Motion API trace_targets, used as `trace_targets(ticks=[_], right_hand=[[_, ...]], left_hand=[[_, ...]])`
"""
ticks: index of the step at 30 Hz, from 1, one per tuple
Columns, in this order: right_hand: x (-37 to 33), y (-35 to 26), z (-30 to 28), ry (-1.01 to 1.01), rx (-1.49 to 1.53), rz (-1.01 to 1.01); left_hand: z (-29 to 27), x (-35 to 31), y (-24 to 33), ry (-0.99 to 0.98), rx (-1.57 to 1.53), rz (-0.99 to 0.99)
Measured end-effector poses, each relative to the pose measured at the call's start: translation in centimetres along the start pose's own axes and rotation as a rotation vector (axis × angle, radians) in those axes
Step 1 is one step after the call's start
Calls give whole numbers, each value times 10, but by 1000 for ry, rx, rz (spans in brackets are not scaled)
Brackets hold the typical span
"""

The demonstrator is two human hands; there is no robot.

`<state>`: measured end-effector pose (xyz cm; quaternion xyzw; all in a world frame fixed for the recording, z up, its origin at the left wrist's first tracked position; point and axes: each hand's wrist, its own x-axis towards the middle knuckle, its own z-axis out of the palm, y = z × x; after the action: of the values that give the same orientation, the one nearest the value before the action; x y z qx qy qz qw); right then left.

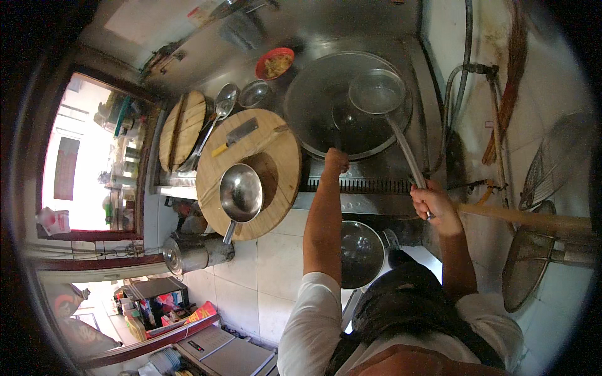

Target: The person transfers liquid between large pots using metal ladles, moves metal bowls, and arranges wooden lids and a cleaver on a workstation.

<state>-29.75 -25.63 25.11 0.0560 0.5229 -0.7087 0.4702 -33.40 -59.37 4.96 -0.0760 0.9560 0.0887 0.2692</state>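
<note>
A: Status on the hands?
B: Right hand [436, 203] gripping the long handle of a round strainer [376, 91], which sits over the right side of the big wok [307, 103]. Left hand [337, 161] closed at the near rim, apparently on a dark handle [337, 135]; what's on its end, can't tell.
A: Risks?
B: Strainer could tip and drip if the right wrist rolls. Left knuckles could burn if the rim's hot. Red bowl [274, 64] near the far-left rim could get clipped by a wide swing.
</note>
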Motion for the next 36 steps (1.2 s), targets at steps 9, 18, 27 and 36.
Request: trace_targets(ticks=[9, 18, 27, 36], right_hand=[[-22, 17, -16, 62, 24, 19], [-60, 25, -12, 41, -104, 76], [-104, 54, -2, -120, -85, 84], [-159, 107, 16, -258, -153, 137]], left_hand=[[-23, -98, 29, 256, -1800, -213], [-53, -215, 22, 427, -2045, -45], [-85, -374, 53, 533, -1972, -93], [-30, -499, 80, 563, -1668, -149]])
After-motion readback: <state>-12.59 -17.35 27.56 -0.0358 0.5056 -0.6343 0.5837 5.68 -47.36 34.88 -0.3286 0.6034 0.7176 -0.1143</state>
